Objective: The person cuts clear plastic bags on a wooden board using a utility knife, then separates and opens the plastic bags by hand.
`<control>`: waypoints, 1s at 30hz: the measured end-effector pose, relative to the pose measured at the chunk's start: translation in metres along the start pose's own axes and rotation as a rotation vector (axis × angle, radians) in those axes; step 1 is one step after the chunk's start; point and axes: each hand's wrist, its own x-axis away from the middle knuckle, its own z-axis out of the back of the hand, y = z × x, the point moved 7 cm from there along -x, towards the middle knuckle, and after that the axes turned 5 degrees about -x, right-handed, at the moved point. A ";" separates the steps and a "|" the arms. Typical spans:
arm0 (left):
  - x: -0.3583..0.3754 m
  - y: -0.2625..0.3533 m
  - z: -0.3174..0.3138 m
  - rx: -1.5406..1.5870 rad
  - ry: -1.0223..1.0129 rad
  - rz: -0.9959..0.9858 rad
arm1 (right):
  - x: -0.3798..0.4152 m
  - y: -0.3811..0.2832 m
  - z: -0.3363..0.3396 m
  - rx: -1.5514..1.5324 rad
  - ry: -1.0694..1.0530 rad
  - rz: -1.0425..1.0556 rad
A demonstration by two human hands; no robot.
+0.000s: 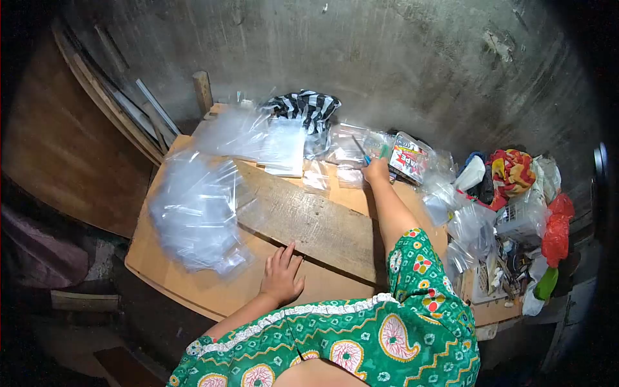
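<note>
My left hand (282,276) lies flat with its fingers a little apart, its fingertips at the near edge of a worn wooden board (309,216). Reaching to the back of the table, my right hand (377,171) is closed around a blue-handled tool with a thin dark blade (360,149). The blade points up and to the left; whether it is a knife or scissors I cannot make out. Beside that hand are a printed box (409,158), a small green item (385,151) and clear plastic packets (348,143).
A large heap of clear plastic bags (193,213) covers the table's left side. Behind it lie more plastic sheets (235,132) and a black-and-white striped bag (306,106). Bags, cloths and a cluttered tray (480,293) crowd the right. A concrete wall (387,64) stands behind.
</note>
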 end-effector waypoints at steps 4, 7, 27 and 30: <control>-0.001 0.001 0.001 -0.002 -0.001 -0.009 | -0.019 0.009 0.031 -0.108 0.228 0.021; -0.004 -0.001 0.001 -0.009 0.013 -0.014 | -0.003 0.000 0.096 -0.306 0.351 0.077; -0.022 0.019 0.058 0.127 0.534 -0.280 | 0.128 -0.054 0.133 -0.879 -0.017 0.230; -0.027 0.056 0.119 0.087 0.642 -0.278 | 0.187 -0.094 0.108 -1.034 -0.326 0.235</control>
